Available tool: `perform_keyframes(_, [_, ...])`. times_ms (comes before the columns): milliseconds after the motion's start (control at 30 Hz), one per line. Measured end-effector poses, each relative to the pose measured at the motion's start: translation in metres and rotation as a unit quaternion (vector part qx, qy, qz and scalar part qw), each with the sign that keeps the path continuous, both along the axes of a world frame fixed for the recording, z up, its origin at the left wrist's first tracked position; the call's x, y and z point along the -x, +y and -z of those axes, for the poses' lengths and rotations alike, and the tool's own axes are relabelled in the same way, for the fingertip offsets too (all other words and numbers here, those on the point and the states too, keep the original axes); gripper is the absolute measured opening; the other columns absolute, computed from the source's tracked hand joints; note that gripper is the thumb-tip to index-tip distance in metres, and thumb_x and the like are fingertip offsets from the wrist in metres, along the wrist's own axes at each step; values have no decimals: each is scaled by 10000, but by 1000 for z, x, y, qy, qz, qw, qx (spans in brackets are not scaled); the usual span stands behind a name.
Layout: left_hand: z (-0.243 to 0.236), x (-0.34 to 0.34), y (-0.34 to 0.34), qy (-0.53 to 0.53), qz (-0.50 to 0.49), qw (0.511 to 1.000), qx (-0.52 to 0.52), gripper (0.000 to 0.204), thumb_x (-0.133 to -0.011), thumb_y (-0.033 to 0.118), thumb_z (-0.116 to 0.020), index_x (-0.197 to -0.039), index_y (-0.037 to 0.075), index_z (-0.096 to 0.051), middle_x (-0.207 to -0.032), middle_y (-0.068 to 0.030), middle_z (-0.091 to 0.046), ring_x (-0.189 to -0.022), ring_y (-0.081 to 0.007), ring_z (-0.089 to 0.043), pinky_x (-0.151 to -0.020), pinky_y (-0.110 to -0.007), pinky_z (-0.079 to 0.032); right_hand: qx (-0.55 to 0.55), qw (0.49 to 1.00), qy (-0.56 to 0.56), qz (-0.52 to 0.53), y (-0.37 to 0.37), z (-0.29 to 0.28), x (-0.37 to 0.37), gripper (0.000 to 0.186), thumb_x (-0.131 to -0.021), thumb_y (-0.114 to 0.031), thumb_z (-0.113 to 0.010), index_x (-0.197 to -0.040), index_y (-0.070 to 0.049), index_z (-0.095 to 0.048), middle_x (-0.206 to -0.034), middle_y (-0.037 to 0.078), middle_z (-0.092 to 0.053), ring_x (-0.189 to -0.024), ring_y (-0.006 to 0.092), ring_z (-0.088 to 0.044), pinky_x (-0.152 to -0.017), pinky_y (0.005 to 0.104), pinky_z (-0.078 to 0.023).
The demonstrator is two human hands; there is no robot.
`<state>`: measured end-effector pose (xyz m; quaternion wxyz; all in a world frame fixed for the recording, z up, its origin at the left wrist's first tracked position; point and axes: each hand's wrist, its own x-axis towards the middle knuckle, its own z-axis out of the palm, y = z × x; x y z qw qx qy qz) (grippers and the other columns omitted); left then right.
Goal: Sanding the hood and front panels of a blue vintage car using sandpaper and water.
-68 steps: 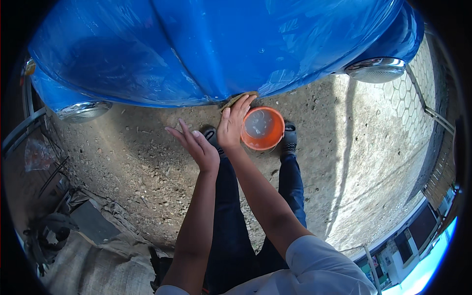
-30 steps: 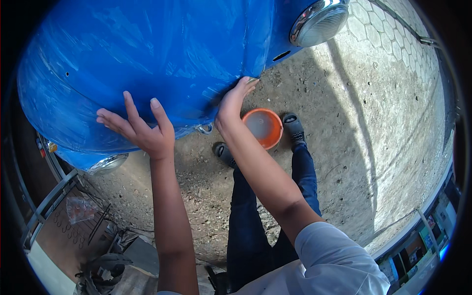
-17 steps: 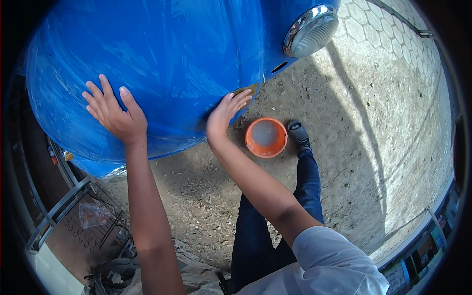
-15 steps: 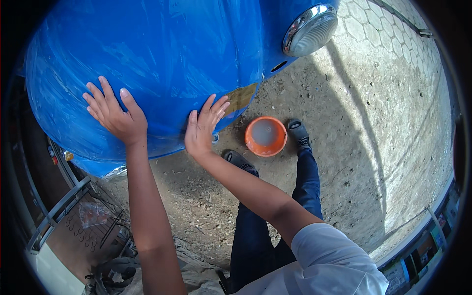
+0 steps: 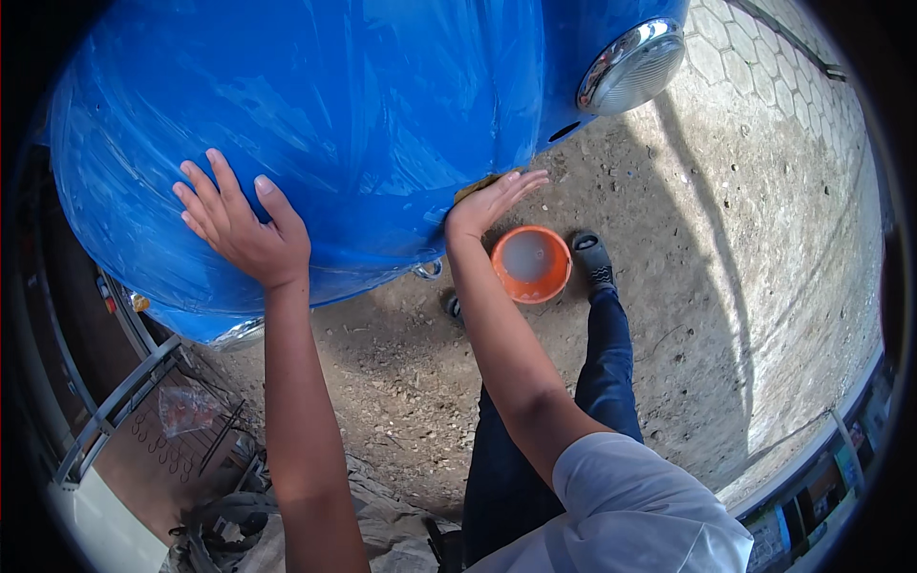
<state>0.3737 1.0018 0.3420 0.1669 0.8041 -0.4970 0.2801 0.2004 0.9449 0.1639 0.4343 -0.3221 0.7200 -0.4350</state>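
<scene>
A rounded blue vehicle body panel (image 5: 315, 124), streaked with pale smears, fills the upper left. My left hand (image 5: 244, 224) lies flat on its curved surface, fingers spread, with nothing in it. At the panel's lower right edge is my right hand (image 5: 489, 205), its fingers stretched out past the edge toward the right. A sliver of a flat brown piece (image 5: 475, 186) shows beside that hand against the blue paint; most of it is hidden, and I cannot tell whether it is loose. Just below the right hand an orange bucket (image 5: 497, 272) of cloudy grey liquid stands on the ground.
A chrome-rimmed headlight (image 5: 632, 67) sits at the upper right of the vehicle. My shod foot (image 5: 593, 256) is beside the bucket. Metal rails (image 5: 115, 406) and a clear plastic bag (image 5: 186, 409) lie at left. Hexagonal paving (image 5: 740, 57) borders the rough ground.
My right hand has slid right along the panel to its edge, covering most of the brown piece. My left hand stays flat on the panel. The view has shifted slightly.
</scene>
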Motion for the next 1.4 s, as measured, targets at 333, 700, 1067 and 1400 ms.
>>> perform_keyframes(333, [2,-3,6,-6,7,1000,-2,600,-1069,452,-432,-1540,87,-499,-1632,-219,-380,-1536,-475,-262,-1229,-646,-149,212,940,155,-220,23,-57,-27,876,-1071,-548,-338,-1641,24,0,-1692,317,79,-1578,473,83,-1235,626,39])
perform_keyframes(700, [7,4,10,40,-54,996,59,591,-1110,396,-259,-1574,77,-439,-1682,-293,-187,-1577,-460,-128,-1240,-630,-76,459,723,318,-406,-21,-80,-17,641,-1036,-519,-474,-1587,-193,-449,-1710,116,-258,-1603,326,-145,-1280,535,-4])
perform_keyframes(1067, [4,16,3,134,-123,978,103,652,-1089,387,-193,-1526,3,-486,-1621,-271,-370,-1529,-461,-289,-1246,-583,-136,434,746,339,-375,-118,-219,-114,740,-1044,-523,-458,-1581,-19,-388,-1667,237,-288,-1564,394,-225,-1248,594,-114])
perform_keyframes(1400, [13,21,13,152,-136,973,105,723,-1083,461,-134,-1509,17,-514,-1606,-239,-414,-1531,-429,-309,-1266,-539,-135,449,640,378,-496,-106,-178,-60,723,-1030,-541,-494,-1577,-71,-433,-1652,227,-335,-1571,395,-218,-1248,609,-67])
